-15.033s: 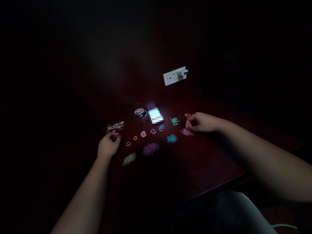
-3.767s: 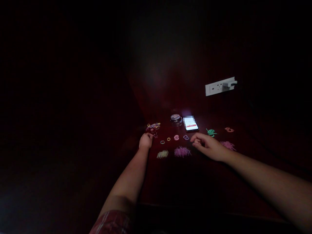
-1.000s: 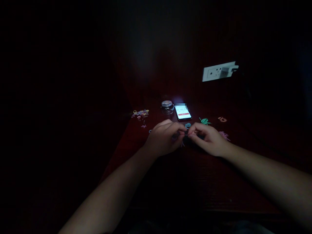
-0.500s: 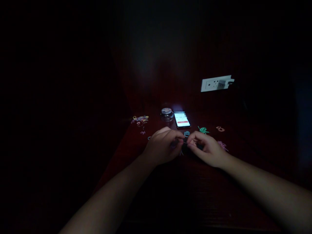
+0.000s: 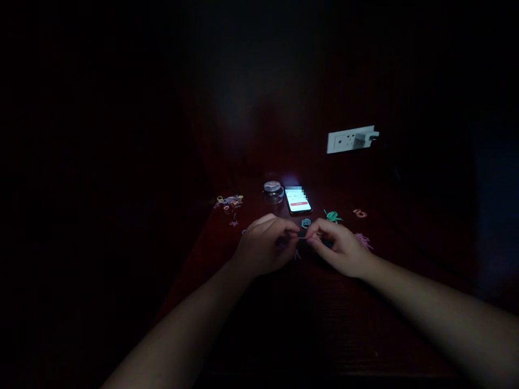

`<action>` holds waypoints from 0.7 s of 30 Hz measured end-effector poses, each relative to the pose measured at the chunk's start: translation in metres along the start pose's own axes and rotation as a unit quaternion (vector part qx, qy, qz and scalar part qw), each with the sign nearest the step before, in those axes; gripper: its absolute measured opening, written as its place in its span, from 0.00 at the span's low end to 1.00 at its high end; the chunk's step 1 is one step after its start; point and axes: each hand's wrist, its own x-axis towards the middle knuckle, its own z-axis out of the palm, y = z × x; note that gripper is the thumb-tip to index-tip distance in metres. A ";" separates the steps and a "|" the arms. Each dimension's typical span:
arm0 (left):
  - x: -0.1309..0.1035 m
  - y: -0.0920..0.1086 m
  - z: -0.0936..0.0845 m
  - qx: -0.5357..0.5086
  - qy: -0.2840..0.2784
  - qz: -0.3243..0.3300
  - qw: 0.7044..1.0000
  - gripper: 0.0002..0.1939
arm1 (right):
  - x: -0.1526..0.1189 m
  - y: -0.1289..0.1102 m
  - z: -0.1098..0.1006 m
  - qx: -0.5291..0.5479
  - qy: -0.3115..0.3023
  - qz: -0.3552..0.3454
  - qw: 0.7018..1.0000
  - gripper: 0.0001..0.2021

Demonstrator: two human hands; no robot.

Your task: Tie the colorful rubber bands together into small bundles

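Observation:
Between my two hands a thin pale band [image 5: 302, 237] is stretched, one end pinched in the fingertips of my left hand [image 5: 268, 244] and the other in those of my right hand [image 5: 337, 246]. Just beyond the fingertips lie blue bands [image 5: 306, 222]. Green bands [image 5: 332, 216] lie behind my right hand, with pink-purple bands [image 5: 363, 241] beside its wrist. A few pale strips [image 5: 297, 254] show under my left fingers. The band's exact color is hard to tell in the dim light.
A lit phone [image 5: 299, 200] lies behind the hands beside a clear lidded jar [image 5: 273, 193]. Mixed colored bands [image 5: 229, 202] are scattered at the left edge of the dark red table [image 5: 324, 335]. Orange bands [image 5: 359, 213] lie at right. A socket [image 5: 351, 140] with a plug is on the wall.
My hands are slightly farther apart, and the band between them shows straighter. The whole view has shifted a little, so the objects appear farther left.

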 end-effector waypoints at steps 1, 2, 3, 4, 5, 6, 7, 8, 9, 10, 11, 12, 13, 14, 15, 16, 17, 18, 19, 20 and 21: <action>0.000 0.000 0.000 0.001 0.000 0.000 1.000 0.06 | 0.000 0.000 0.000 -0.004 0.001 -0.003 1.000 0.06; 0.001 0.000 0.000 0.001 0.000 0.002 1.000 0.06 | 0.000 -0.001 0.000 -0.008 0.002 -0.006 1.000 0.05; 0.001 0.001 -0.001 0.002 0.000 0.004 1.000 0.06 | 0.000 -0.001 -0.001 -0.011 0.002 -0.007 1.000 0.05; 0.001 0.001 -0.001 0.003 0.000 0.006 1.000 0.06 | 0.000 0.000 -0.001 -0.011 0.001 -0.007 1.000 0.05; 0.001 0.001 -0.001 0.004 -0.001 0.007 1.000 0.06 | 0.000 0.000 0.000 -0.010 0.001 -0.006 1.000 0.05; 0.001 0.001 -0.001 0.005 -0.002 0.006 1.000 0.06 | 0.000 0.001 0.000 -0.009 0.000 -0.005 1.000 0.05; 0.001 0.000 -0.001 0.006 -0.002 0.006 1.000 0.06 | 0.000 0.001 0.000 -0.006 0.000 -0.004 1.000 0.05; 0.000 0.000 -0.001 0.007 -0.001 0.005 1.000 0.06 | 0.001 0.001 0.000 -0.003 -0.001 -0.003 1.000 0.05; 0.000 -0.001 0.000 0.006 0.000 0.006 1.000 0.06 | 0.001 0.002 0.000 -0.001 -0.002 -0.003 1.000 0.05; 0.000 -0.001 0.000 0.005 0.002 0.007 1.000 0.06 | 0.000 0.002 0.000 0.001 -0.002 -0.002 1.000 0.05; 0.000 -0.001 0.000 0.003 0.006 0.009 1.000 0.06 | 0.000 0.001 0.000 0.002 -0.002 -0.002 1.000 0.05; -0.001 -0.001 0.000 0.002 0.008 0.010 1.000 0.06 | 0.000 0.001 0.000 0.003 -0.003 -0.002 1.000 0.05; -0.001 -0.001 0.000 0.001 0.009 0.011 1.000 0.06 | 0.000 0.000 0.000 0.005 -0.003 -0.002 1.000 0.05; -0.001 -0.001 0.000 0.000 0.010 0.012 1.000 0.06 | 0.000 -0.001 0.000 0.009 -0.004 -0.002 1.000 0.05; -0.001 -0.001 0.000 0.000 0.011 0.013 1.000 0.06 | 0.000 -0.002 0.000 0.016 -0.005 -0.001 1.000 0.04; -0.001 -0.001 0.000 -0.002 0.011 0.016 1.000 0.06 | 0.000 -0.002 0.001 0.023 -0.006 0.000 1.000 0.04; -0.001 0.000 0.001 -0.002 0.009 0.020 1.000 0.06 | 0.000 -0.003 0.001 0.029 -0.008 0.001 1.000 0.04; -0.001 0.000 0.001 -0.003 0.006 0.024 1.000 0.05 | 0.000 -0.003 0.002 0.031 -0.011 0.002 0.999 0.04; -0.001 0.000 0.001 -0.003 0.002 0.027 1.000 0.04 | 0.000 -0.003 0.002 0.027 -0.014 0.000 1.000 0.04; 0.000 0.000 0.001 -0.003 -0.002 0.029 1.000 0.04 | 0.001 -0.003 0.003 0.019 -0.016 -0.003 1.000 0.04; -0.001 0.000 0.002 -0.003 -0.006 0.030 1.000 0.03 | 0.001 -0.002 0.002 0.009 -0.018 -0.006 1.000 0.04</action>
